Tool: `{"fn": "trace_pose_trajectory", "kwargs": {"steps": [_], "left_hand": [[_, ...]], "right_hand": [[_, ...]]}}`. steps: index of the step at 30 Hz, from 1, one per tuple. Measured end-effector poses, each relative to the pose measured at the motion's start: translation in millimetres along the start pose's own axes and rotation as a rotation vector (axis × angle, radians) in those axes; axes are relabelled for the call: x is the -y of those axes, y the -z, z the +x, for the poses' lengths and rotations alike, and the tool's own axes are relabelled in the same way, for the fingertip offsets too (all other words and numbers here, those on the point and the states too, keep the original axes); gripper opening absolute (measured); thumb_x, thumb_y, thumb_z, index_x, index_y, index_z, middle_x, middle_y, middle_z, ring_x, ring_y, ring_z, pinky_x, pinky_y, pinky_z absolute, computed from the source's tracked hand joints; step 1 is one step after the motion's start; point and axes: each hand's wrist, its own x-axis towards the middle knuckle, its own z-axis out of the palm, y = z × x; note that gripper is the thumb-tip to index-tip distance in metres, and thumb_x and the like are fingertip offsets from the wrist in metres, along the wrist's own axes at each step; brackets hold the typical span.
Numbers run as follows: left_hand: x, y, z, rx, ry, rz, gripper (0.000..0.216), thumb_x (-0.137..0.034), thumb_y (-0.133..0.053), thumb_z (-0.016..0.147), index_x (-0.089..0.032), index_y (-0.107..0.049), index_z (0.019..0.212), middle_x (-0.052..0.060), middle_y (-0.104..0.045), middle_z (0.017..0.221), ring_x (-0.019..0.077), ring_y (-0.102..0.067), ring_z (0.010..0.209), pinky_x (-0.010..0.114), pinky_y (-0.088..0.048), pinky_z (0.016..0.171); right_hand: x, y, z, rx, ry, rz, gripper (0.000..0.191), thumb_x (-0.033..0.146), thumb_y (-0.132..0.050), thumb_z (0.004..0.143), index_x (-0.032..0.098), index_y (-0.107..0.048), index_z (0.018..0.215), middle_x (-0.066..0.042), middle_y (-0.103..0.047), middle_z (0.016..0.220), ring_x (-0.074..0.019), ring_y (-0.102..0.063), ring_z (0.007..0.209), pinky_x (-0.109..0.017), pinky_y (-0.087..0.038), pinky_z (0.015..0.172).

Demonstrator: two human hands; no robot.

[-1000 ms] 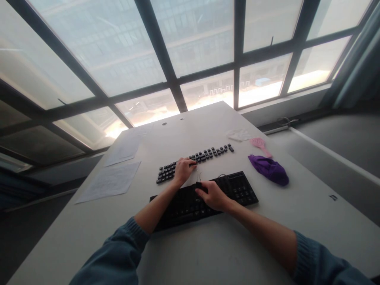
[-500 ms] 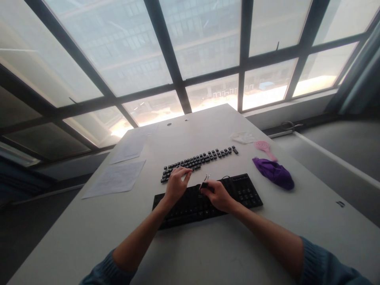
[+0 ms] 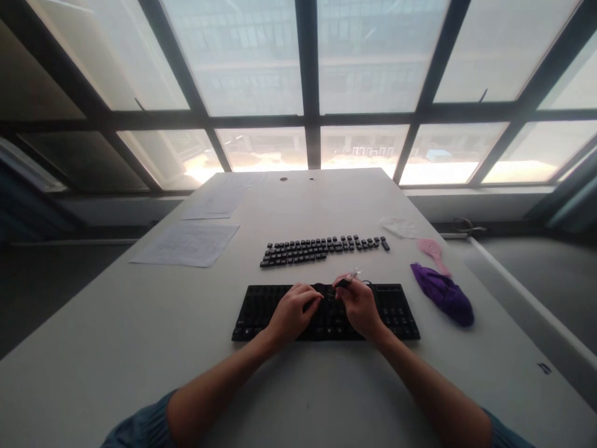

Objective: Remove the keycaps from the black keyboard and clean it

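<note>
A black keyboard (image 3: 261,311) lies on the white table (image 3: 116,348) in front of me. Beyond it, several loose black keycaps (image 3: 321,247) are laid out in rows. My left hand (image 3: 293,311) hovers over the middle of the keyboard with its fingers curled and pinched together; what they hold is too small to see. My right hand (image 3: 361,305) is just to the right of it, pinching a small wire key-puller tool (image 3: 347,279) whose tip sticks up above the keyboard's back edge.
Paper sheets (image 3: 189,244) lie at the left of the table. A purple cloth (image 3: 443,292), a pink brush (image 3: 433,252) and a pale wrapper (image 3: 396,225) sit at the right. A large window (image 3: 298,81) stands behind the table's far end.
My left hand has come back from the loose keycaps to the keyboard's middle. My right hand has lifted the tool slightly. The camera has swung round to face the table squarely.
</note>
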Motion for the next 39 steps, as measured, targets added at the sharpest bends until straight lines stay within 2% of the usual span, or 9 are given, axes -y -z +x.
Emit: {"fn": "trace_pose_trajectory", "kwargs": {"steps": [3,7,12,17,23,31,39], "left_hand": [[0,-2,-2,0.007,-0.015,0.032,0.018,-0.023,-0.054,0.094,-0.023,-0.072,0.092,0.005,-0.068,0.089,0.0214,-0.059,0.09,0.037,-0.048,0.084],[0,-4,-2,0.019,-0.012,0.055,0.017,-0.023,-0.054,0.093,-0.023,-0.072,0.092,0.005,-0.068,0.089,0.0218,-0.059,0.091,0.036,-0.048,0.084],[-2,-3,-2,0.013,-0.018,0.043,0.015,-0.021,-0.056,0.091,-0.024,-0.071,0.091,0.005,-0.067,0.088,0.0215,-0.06,0.09,0.036,-0.048,0.085],[-11,4,-2,0.086,-0.076,0.005,0.013,-0.022,-0.065,0.084,-0.024,-0.072,0.095,0.004,-0.066,0.09,0.0213,-0.059,0.092,0.034,-0.047,0.084],[-16,-3,6,0.201,-0.037,0.051,0.015,-0.033,-0.076,0.079,-0.02,-0.071,0.084,0.003,-0.065,0.09,0.02,-0.058,0.088,0.03,-0.046,0.077],[-19,-15,5,0.175,-0.047,0.072,0.006,-0.024,-0.07,0.085,-0.018,-0.067,0.084,0.003,-0.065,0.09,0.0196,-0.056,0.089,0.031,-0.046,0.081],[-21,-17,1,0.121,-0.033,0.017,0.012,-0.03,-0.059,0.094,-0.019,-0.064,0.095,0.005,-0.063,0.098,0.0209,-0.055,0.098,0.034,-0.046,0.089]], "right_hand": [[6,4,-2,0.163,0.046,-0.059,0.013,0.021,-0.053,0.093,0.02,-0.066,0.087,-0.008,-0.062,0.097,-0.0188,-0.058,0.081,-0.03,-0.048,0.073],[8,7,-5,0.284,0.079,-0.132,0.015,0.019,-0.053,0.093,0.02,-0.064,0.083,-0.008,-0.06,0.095,-0.0211,-0.058,0.091,-0.033,-0.046,0.084],[6,8,-7,0.401,0.076,-0.202,0.018,0.021,-0.052,0.094,0.02,-0.062,0.078,-0.005,-0.057,0.085,-0.0192,-0.056,0.078,-0.032,-0.045,0.072],[4,9,-11,0.385,0.11,-0.278,0.019,0.019,-0.051,0.094,0.02,-0.063,0.078,-0.005,-0.056,0.079,-0.019,-0.053,0.074,-0.031,-0.043,0.068],[1,11,-13,0.318,0.146,-0.241,0.018,0.018,-0.052,0.093,0.02,-0.061,0.077,-0.005,-0.06,0.078,-0.019,-0.055,0.072,-0.031,-0.044,0.067],[-3,13,-12,0.262,0.101,-0.19,0.016,0.017,-0.058,0.09,0.019,-0.066,0.076,-0.005,-0.066,0.079,-0.0198,-0.059,0.074,-0.032,-0.046,0.07],[-2,15,-9,0.154,-0.014,-0.124,0.009,0.02,-0.062,0.086,0.019,-0.071,0.084,-0.002,-0.067,0.076,-0.0187,-0.061,0.071,-0.031,-0.047,0.07]]}}
